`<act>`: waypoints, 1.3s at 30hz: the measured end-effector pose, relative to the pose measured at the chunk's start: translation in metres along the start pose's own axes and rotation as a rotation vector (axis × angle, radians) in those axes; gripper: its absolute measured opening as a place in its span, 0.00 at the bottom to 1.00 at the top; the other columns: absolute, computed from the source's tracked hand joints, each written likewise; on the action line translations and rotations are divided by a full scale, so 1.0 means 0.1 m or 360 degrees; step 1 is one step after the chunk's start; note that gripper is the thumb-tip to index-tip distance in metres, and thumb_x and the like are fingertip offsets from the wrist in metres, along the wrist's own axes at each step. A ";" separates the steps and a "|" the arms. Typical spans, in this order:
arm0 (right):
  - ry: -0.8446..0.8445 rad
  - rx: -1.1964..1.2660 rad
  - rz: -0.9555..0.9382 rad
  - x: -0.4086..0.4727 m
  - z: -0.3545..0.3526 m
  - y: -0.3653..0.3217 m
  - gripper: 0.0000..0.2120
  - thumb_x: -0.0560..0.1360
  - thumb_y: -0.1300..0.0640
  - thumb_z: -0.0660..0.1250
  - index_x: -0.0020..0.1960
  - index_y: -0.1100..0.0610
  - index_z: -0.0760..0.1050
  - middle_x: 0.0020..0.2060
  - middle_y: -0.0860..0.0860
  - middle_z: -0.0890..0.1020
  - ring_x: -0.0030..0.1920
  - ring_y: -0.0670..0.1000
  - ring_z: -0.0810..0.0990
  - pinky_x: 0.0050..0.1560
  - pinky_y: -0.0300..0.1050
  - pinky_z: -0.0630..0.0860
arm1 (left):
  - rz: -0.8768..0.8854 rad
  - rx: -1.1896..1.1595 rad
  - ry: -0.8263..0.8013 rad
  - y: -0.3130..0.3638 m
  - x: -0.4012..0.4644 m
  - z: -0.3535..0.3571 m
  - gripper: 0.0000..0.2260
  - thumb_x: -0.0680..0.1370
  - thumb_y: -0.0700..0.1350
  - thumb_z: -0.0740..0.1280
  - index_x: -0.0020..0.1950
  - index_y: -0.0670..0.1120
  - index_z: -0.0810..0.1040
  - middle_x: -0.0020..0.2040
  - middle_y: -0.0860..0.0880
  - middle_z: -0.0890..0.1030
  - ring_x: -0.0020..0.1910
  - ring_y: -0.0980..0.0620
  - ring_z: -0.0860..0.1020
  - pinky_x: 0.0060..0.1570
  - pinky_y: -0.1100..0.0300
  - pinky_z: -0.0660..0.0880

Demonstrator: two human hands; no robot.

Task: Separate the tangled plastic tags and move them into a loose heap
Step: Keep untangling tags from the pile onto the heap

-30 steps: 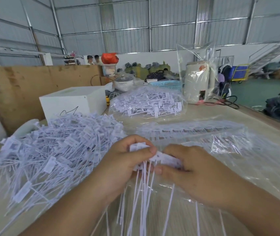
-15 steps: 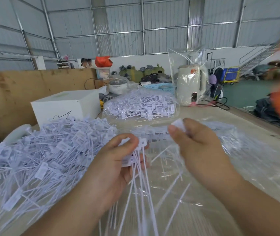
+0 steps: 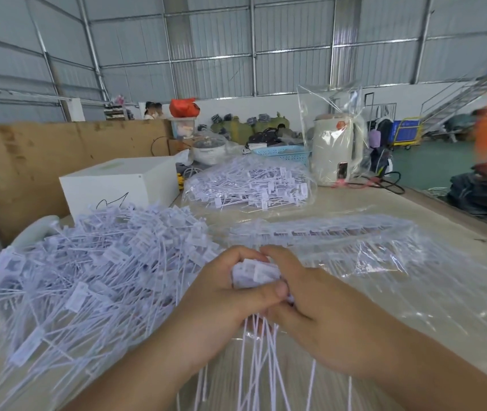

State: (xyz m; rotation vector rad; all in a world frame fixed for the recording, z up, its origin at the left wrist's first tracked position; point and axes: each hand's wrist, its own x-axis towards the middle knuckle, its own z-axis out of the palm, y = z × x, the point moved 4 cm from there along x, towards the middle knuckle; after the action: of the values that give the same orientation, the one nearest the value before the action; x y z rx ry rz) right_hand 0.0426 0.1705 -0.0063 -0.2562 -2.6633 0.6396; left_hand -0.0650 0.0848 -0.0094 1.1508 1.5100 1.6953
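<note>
A small bunch of white plastic tags (image 3: pixel 255 272) sits between both hands in the middle foreground, its thin tails hanging down toward me. My left hand (image 3: pixel 224 298) grips the tag heads with thumb and curled fingers. My right hand (image 3: pixel 316 310) meets it from the right and pinches the same bunch. A big loose heap of separated tags (image 3: pixel 88 271) spreads over the table on the left, right beside my left hand.
A clear plastic bag of tags in rows (image 3: pixel 355 250) lies under and behind my hands. A second filled bag (image 3: pixel 248 188) sits farther back, beside a white box (image 3: pixel 117 185) and a bagged kettle (image 3: pixel 335 149). A wooden board (image 3: pixel 28 161) stands at the left.
My right hand, lifted apart half a second ago, has come back down to meet my left hand on the bunch of tags.
</note>
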 end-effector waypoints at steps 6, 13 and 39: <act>0.0003 -0.0049 0.0076 -0.02 -0.08 0.01 0.27 0.77 0.35 0.58 0.72 0.41 0.56 0.43 0.44 0.79 0.37 0.41 0.76 0.38 0.41 0.72 | -0.0035 -0.0218 0.0182 0.06 0.03 -0.12 0.10 0.60 0.43 0.75 0.40 0.48 0.82 0.37 0.43 0.82 0.31 0.49 0.79 0.29 0.59 0.76; 0.0133 0.0241 0.0149 -0.01 -0.09 0.07 0.14 0.79 0.46 0.64 0.39 0.53 0.69 0.23 0.45 0.71 0.23 0.45 0.67 0.28 0.43 0.64 | -0.0084 -0.0333 0.0242 0.11 0.03 -0.13 0.09 0.63 0.40 0.73 0.43 0.46 0.80 0.38 0.42 0.80 0.31 0.49 0.78 0.31 0.56 0.76; 0.0078 0.0287 0.0035 0.05 0.13 -0.04 0.30 0.80 0.45 0.61 0.76 0.43 0.49 0.45 0.45 0.82 0.39 0.43 0.80 0.43 0.47 0.78 | 0.0244 0.0317 0.0140 0.21 0.05 -0.09 0.04 0.74 0.36 0.72 0.45 0.45 0.81 0.38 0.43 0.84 0.32 0.52 0.82 0.28 0.62 0.76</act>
State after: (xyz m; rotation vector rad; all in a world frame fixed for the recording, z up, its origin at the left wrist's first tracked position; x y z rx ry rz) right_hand 0.0323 0.1637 -0.0131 -0.2476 -2.5394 0.8633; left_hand -0.0728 0.0805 0.0119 1.3401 1.7152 1.7459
